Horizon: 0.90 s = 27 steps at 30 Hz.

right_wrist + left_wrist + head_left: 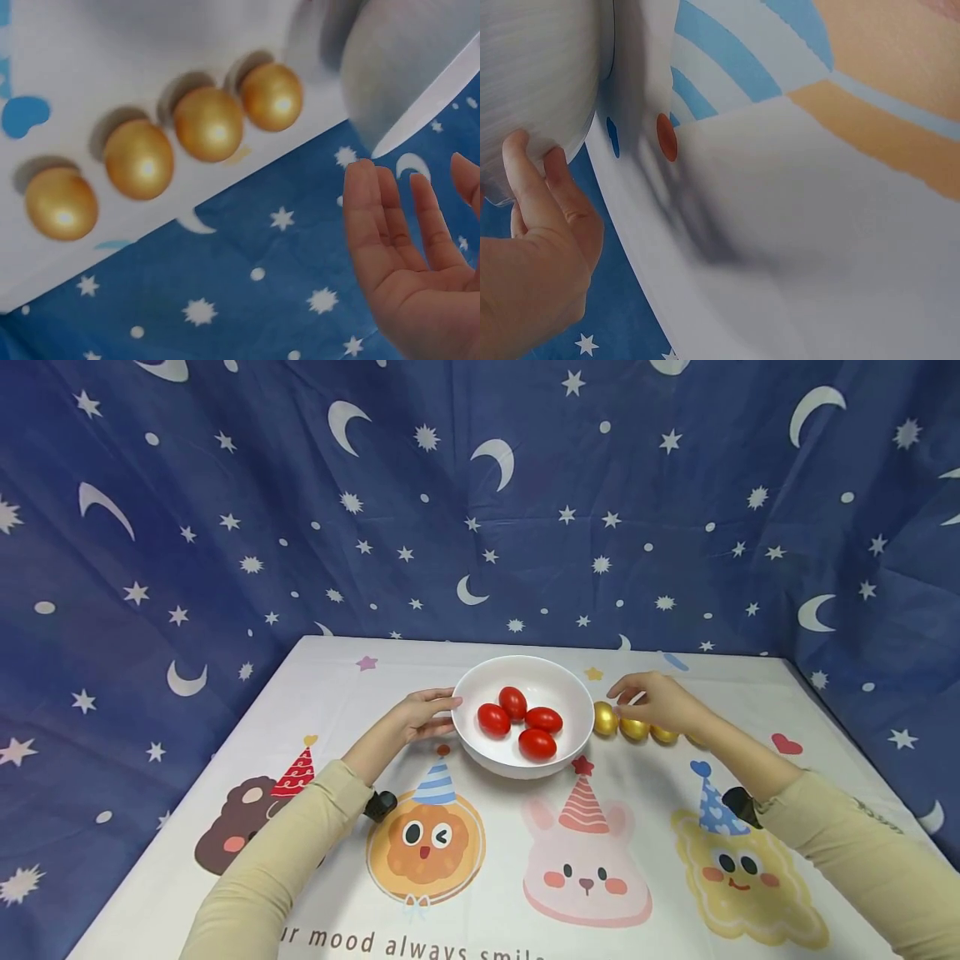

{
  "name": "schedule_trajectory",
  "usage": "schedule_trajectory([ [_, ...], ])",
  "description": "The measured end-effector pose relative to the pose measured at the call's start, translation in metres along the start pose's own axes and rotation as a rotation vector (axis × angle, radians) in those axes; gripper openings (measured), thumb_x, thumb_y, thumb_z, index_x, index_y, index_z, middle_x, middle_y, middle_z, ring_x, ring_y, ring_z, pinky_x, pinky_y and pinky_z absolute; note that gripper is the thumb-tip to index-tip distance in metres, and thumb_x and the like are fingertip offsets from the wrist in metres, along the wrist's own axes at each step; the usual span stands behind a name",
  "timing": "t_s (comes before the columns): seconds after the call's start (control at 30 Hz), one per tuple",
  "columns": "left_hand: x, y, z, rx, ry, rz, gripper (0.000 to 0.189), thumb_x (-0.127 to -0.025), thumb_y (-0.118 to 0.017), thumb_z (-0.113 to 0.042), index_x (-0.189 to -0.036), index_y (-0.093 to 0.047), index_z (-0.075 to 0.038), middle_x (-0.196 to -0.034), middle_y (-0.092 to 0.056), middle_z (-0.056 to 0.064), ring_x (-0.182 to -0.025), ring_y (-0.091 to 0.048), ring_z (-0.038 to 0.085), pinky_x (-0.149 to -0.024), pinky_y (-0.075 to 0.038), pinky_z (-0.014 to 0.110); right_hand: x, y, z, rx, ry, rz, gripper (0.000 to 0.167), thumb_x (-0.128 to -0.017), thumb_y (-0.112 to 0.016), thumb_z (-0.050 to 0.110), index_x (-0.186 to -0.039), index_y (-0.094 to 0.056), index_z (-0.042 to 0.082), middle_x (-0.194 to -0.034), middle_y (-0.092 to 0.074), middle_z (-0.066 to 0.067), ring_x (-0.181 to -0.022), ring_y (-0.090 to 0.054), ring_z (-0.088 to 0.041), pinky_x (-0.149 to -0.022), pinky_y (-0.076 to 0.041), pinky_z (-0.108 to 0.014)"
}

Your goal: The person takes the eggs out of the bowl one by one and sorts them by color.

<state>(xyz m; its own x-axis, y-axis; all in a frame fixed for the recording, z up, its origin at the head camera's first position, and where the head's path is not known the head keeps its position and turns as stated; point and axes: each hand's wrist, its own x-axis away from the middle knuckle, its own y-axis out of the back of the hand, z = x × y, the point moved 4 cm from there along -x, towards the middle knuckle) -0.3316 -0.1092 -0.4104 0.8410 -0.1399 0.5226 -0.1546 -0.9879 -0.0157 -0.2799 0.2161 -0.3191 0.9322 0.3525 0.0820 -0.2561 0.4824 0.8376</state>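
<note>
A white bowl [480, 752] stands on the table with several shiny red eggs [537, 744] inside. My left hand [422, 714] holds the bowl at its left side, thumb at the rim and the other fingers against the outer wall. In the left wrist view, fingertips [516, 140] meet the bowl's wall [540, 67]. To the bowl's right, several golden eggs [605, 719] lie in a row. Over that row is my right hand [663, 702], its fingers loosely bent around nothing. The right wrist view has this hand [420, 262] beside the bowl [405, 75], apart from the golden eggs [208, 124].
A white tablecloth [495, 852] with printed cartoon animals and party hats covers the table. Behind and at the sides hangs a dark blue curtain [420, 510] with moons and stars. Each wrist bears a black device, such as the one on the left [380, 806].
</note>
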Motion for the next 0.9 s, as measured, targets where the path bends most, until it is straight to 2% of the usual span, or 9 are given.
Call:
schedule_trajectory([
  [0.17, 0.002, 0.001, -0.001, -0.01, 0.0, -0.007, 0.052, -0.091, -0.064, -0.02, -0.14, -0.047, -0.018, -0.136, -0.05, 0.014, -0.092, -0.062, 0.016, -0.071, -0.06, 0.018, -0.006, -0.008, 0.012, -0.025, 0.05, -0.006, 0.026, -0.087, -0.066, 0.01, -0.108, -0.064, -0.004, -0.094, -0.066, -0.017, -0.083, -0.064, -0.029, -0.073, -0.061, -0.032],
  [0.37, 0.004, 0.0, 0.0, -0.005, -0.002, 0.003, 0.052, -0.092, -0.063, -0.019, -0.141, -0.045, -0.017, -0.137, -0.048, 0.015, -0.089, -0.061, 0.014, -0.068, -0.06, 0.016, -0.013, -0.019, 0.022, -0.079, 0.046, 0.006, 0.027, -0.086, -0.065, 0.008, -0.11, -0.063, -0.005, -0.095, -0.064, -0.017, -0.082, -0.062, -0.024, -0.073, -0.061, -0.029],
  [0.6, 0.003, -0.002, 0.002, 0.012, 0.0, 0.01, 0.052, -0.091, -0.063, -0.019, -0.141, -0.045, -0.016, -0.136, -0.049, 0.014, -0.083, -0.061, 0.012, -0.067, -0.06, 0.017, -0.022, -0.03, 0.033, -0.087, 0.077, 0.016, 0.024, -0.085, -0.066, 0.006, -0.107, -0.065, -0.003, -0.094, -0.063, -0.015, -0.086, -0.059, -0.026, -0.076, -0.061, -0.03],
  [0.77, 0.003, -0.002, 0.001, 0.029, -0.011, 0.021, 0.053, -0.093, -0.061, -0.018, -0.143, -0.042, -0.015, -0.138, -0.046, 0.015, -0.084, -0.061, 0.013, -0.068, -0.06, 0.017, -0.031, -0.04, 0.038, -0.101, 0.1, 0.053, 0.024, -0.085, -0.065, 0.004, -0.107, -0.064, -0.005, -0.092, -0.066, -0.016, -0.085, -0.06, -0.026, -0.076, -0.06, -0.031],
  [0.9, 0.003, -0.002, 0.0, 0.031, -0.004, 0.02, 0.054, -0.093, -0.061, -0.018, -0.143, -0.041, -0.014, -0.14, -0.044, 0.015, -0.09, -0.06, 0.016, -0.07, -0.06, 0.018, -0.038, -0.049, 0.04, -0.113, 0.084, 0.094, 0.024, -0.085, -0.065, 0.004, -0.107, -0.063, -0.006, -0.091, -0.066, -0.015, -0.082, -0.061, -0.024, -0.074, -0.061, -0.029],
])
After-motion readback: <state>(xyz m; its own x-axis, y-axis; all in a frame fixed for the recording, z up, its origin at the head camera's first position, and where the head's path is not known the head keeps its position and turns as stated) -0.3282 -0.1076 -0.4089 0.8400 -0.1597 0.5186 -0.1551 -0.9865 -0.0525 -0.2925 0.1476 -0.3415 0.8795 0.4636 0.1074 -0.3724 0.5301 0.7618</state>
